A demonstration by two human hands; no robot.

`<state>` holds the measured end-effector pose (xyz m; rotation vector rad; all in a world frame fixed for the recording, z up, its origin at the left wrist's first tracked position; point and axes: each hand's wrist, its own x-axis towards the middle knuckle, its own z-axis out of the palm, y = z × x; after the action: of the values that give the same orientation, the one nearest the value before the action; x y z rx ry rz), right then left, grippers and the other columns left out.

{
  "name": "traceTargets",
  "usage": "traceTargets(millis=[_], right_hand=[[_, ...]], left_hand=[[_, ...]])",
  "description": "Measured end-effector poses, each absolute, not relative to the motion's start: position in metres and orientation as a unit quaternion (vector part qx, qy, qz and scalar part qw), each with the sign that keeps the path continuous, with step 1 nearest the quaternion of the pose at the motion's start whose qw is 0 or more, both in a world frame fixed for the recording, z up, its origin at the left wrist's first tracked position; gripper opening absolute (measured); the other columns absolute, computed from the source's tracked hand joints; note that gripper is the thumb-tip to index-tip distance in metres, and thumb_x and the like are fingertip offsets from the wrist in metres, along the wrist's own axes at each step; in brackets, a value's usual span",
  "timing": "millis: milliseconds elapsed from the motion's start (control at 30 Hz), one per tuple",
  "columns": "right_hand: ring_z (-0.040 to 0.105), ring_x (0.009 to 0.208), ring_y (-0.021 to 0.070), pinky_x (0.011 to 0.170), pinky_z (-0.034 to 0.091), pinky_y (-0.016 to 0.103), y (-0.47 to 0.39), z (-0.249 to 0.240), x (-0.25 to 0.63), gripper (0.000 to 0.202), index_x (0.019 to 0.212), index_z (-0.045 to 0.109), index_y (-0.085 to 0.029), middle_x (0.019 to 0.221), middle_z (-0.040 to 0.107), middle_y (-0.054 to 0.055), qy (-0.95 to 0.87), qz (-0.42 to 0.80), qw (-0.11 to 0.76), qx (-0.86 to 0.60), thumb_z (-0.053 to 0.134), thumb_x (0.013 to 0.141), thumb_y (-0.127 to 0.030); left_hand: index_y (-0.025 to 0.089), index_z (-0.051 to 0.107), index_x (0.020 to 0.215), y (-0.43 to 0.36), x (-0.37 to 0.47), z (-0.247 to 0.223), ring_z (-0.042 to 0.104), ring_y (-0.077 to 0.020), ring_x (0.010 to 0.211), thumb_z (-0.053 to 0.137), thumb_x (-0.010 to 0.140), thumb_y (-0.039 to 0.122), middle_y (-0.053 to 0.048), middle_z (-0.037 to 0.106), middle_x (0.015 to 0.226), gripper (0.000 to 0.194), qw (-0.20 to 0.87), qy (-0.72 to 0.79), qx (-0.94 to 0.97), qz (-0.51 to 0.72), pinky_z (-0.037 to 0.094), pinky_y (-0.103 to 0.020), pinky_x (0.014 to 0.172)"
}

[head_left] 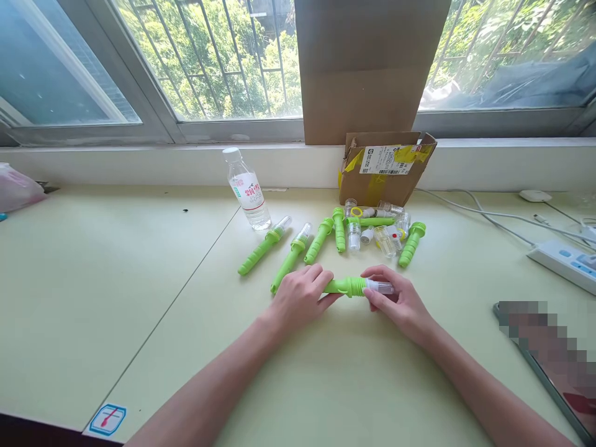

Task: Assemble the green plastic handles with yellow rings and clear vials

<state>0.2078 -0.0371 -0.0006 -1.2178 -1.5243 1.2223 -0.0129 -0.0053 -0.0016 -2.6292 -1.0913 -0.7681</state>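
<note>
My left hand [302, 290] is wrapped round a green ribbed plastic handle [347, 287], held level just above the table. My right hand [395, 298] pinches the clear plastic tip [384, 287] at the handle's right end, with a white collar between the two parts. Beyond my hands lie two more green handles with clear tips, one at the far left [263, 247] and one nearer [291, 257]. Several green handles without tips, such as this one [412, 244], lie among loose clear caps [385, 241] and small yellow rings [356, 212].
A water bottle [249, 192] stands behind the handles. An open cardboard box [377, 186] leans by the window sill. To the right are a white power strip [565, 264], cables and a phone [535, 366]. A pink plastic bag [18, 189] lies far left.
</note>
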Motion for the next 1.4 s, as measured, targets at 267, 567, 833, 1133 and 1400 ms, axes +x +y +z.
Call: traceTargets(millis=[267, 567, 833, 1133, 1400], right_hand=[[0.054, 0.056, 0.0125, 0.053, 0.047, 0.025, -0.0348, -0.0019, 0.2064, 0.03, 0.092, 0.061, -0.02, 0.063, 0.056, -0.002, -0.588, 0.481, 0.403, -0.51, 0.063, 0.08, -0.047], [0.048, 0.051, 0.0118, 0.049, 0.037, 0.025, -0.0352, -0.0047, 0.206, 0.045, 0.061, 0.057, -0.018, 0.054, 0.052, -0.001, -0.58, 0.462, 0.4, -0.539, 0.054, 0.083, -0.057], [0.058, 0.06, 0.0152, 0.055, 0.047, 0.026, -0.0355, -0.0031, 0.2062, 0.035, 0.097, 0.057, -0.021, 0.067, 0.059, 0.0, -0.595, 0.465, 0.425, -0.499, 0.055, 0.084, -0.053], [0.058, 0.062, 0.0151, 0.056, 0.048, 0.025, -0.0339, -0.0044, 0.2074, 0.03, 0.093, 0.059, -0.02, 0.066, 0.06, 0.0, -0.583, 0.48, 0.416, -0.507, 0.062, 0.081, -0.048], [0.052, 0.052, 0.0129, 0.053, 0.043, 0.026, -0.0343, -0.0076, 0.2063, 0.041, 0.068, 0.058, -0.018, 0.056, 0.055, 0.0, -0.578, 0.47, 0.402, -0.532, 0.052, 0.086, -0.055]], left_hand=[[0.018, 0.052, 0.082, -0.0036, -0.014, -0.005, 0.053, -0.0134, 0.062, 0.051, 0.091, 0.041, 0.0, 0.056, 0.07, 0.025, 0.102, -0.369, -0.887, -0.26, 0.032, -0.025, 0.052], [0.019, 0.052, 0.081, -0.0058, -0.0126, -0.0026, 0.052, -0.0138, 0.062, 0.05, 0.091, 0.036, -0.001, 0.056, 0.071, 0.02, 0.125, -0.353, -0.889, -0.264, 0.033, -0.026, 0.053], [0.019, 0.052, 0.085, -0.0066, -0.0114, -0.0021, 0.054, -0.0148, 0.064, 0.054, 0.087, 0.029, -0.002, 0.058, 0.074, 0.01, 0.126, -0.374, -0.877, -0.275, 0.034, -0.026, 0.053], [0.019, 0.055, 0.087, -0.0058, -0.0116, -0.0027, 0.054, -0.0154, 0.065, 0.057, 0.086, 0.03, -0.001, 0.058, 0.076, 0.011, 0.117, -0.383, -0.879, -0.256, 0.036, -0.027, 0.054], [0.019, 0.056, 0.085, -0.0068, -0.0108, -0.003, 0.053, -0.016, 0.066, 0.054, 0.086, 0.028, -0.002, 0.057, 0.075, 0.01, 0.137, -0.369, -0.882, -0.26, 0.036, -0.027, 0.055]])
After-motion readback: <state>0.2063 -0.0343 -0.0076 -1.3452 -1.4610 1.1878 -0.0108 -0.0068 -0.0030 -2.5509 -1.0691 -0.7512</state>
